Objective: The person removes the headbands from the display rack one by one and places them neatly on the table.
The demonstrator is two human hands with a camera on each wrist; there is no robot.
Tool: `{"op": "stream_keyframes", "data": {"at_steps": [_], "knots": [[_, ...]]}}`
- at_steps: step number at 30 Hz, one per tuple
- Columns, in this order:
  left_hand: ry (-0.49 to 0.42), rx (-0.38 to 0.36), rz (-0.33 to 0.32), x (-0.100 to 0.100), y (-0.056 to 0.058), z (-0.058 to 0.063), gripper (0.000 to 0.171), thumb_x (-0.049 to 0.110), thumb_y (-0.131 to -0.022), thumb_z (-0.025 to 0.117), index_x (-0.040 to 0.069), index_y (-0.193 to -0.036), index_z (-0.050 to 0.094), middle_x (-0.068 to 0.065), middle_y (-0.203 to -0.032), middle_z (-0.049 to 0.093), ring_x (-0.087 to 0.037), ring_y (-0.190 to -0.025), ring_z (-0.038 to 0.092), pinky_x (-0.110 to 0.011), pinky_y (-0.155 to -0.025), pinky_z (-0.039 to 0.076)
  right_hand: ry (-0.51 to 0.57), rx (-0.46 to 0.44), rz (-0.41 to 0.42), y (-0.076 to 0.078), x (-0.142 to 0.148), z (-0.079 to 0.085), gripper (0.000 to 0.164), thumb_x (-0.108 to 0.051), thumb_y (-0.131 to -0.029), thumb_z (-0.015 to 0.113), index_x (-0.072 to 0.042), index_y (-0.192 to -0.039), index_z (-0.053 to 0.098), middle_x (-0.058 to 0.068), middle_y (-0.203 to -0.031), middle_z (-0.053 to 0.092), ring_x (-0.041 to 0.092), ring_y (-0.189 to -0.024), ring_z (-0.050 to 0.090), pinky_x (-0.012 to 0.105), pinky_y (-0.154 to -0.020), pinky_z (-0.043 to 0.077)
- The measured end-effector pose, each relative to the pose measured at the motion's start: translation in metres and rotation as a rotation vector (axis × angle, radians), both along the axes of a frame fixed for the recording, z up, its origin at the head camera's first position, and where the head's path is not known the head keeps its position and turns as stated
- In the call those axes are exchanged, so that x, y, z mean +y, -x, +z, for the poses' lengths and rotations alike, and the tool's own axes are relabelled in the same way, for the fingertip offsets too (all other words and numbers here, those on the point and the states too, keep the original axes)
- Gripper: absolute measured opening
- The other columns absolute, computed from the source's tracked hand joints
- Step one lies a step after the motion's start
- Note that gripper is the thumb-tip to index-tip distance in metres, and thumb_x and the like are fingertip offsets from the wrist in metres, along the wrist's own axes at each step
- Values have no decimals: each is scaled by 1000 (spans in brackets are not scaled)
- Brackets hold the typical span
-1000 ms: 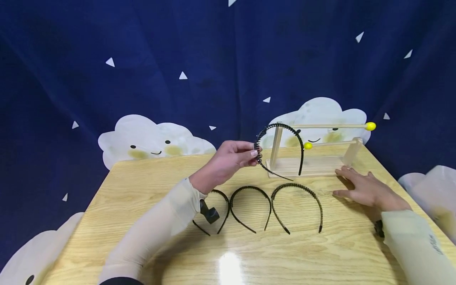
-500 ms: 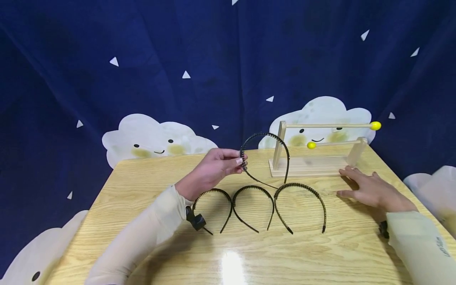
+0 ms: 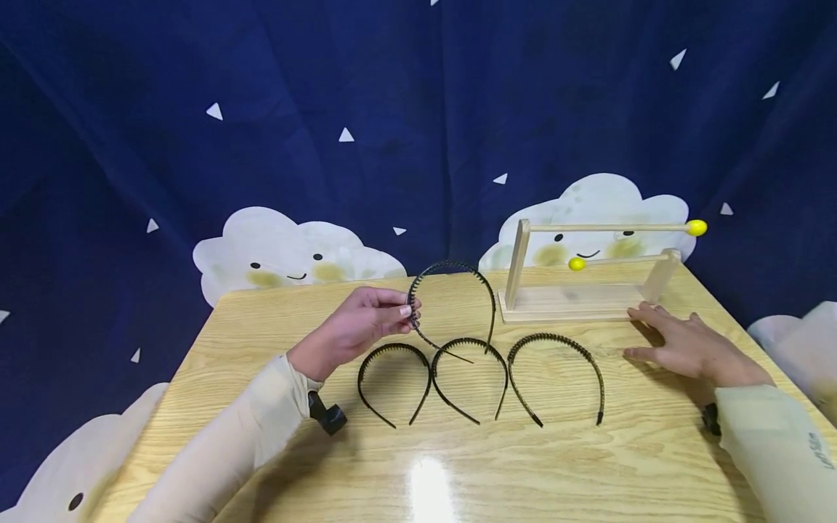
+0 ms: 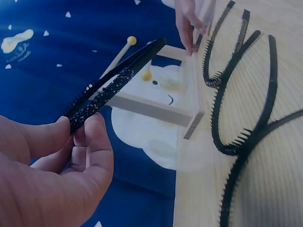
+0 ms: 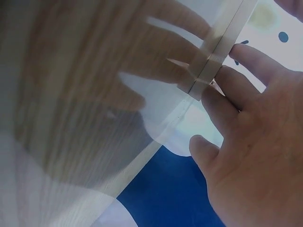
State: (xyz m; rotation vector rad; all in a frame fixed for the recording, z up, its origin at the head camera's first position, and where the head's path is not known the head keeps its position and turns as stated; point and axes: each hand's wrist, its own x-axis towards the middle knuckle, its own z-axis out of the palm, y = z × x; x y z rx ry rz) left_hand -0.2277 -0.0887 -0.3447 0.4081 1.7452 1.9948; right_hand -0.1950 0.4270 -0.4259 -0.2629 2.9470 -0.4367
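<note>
My left hand [image 3: 360,323] pinches one side of a black toothed headband [image 3: 492,298], holding it upright above the table. In the left wrist view that headband [image 4: 102,97] shows a glittery beaded outer face between thumb and fingers. Below it lie a left headband [image 3: 360,378], a middle headband [image 3: 506,378] and a brownish patterned right headband [image 3: 600,378], in a row with their ends toward me. At the right, my right hand [image 3: 700,349] rests with spread fingers against the base of a wooden rack [image 3: 569,312]. The right wrist view shows fingertips touching the base's edge [image 5: 208,66].
The rack has an upper rod [image 3: 608,228] and a lower rod [image 3: 621,260], each tipped with a yellow knob. A dark blue curtain [image 3: 392,73] with white clouds hangs behind the wooden table [image 3: 261,334]. A bright reflection lies near the table's front.
My left hand has drawn the held headband left and lower, away from the rack, toward the row on the table. The right hand stays at the rack's base; the view shifts slightly.
</note>
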Motion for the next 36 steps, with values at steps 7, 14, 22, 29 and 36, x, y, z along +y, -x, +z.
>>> {"op": "stream_keyframes", "data": {"at_steps": [7,14,22,29,36], "knots": [[27,-51,39,-26,-4,-5,24,-11,-99,52,-19,-120,58,-11,-104,70,-15,-85,65,-27,-80,57,-1,-5,7,1,0,1,95,-60,-91,64,7,-151,34,36,-155,22,57,-141,20,79,-105,7],[60,-76,66,-53,-8,-15,25,-12,-99,51,-21,-121,56,-12,-106,70,-16,-88,67,-28,-82,57,-3,11,22,3,2,1,93,-59,-92,64,8,-151,35,37,-155,22,56,-141,20,80,-103,8],[81,-103,106,-85,-15,-29,24,-11,-99,51,-21,-120,56,-8,-102,71,-15,-86,68,-26,-80,57,6,2,31,4,4,-3,95,-57,-91,66,9,-150,34,38,-153,24,59,-139,20,82,-102,6],[87,-93,103,-107,-19,-35,17,-10,-99,51,-10,-108,66,-9,-102,70,-14,-84,66,-26,-80,57,-8,2,22,5,4,-4,96,-58,-90,66,10,-150,34,38,-153,23,59,-139,20,81,-102,6],[104,-105,103,-124,-24,-39,19,-11,-99,50,-6,-103,67,-9,-102,69,-14,-84,66,-25,-79,57,0,4,31,3,3,-4,93,-57,-92,65,9,-150,34,38,-154,22,58,-140,19,82,-102,6]]}}
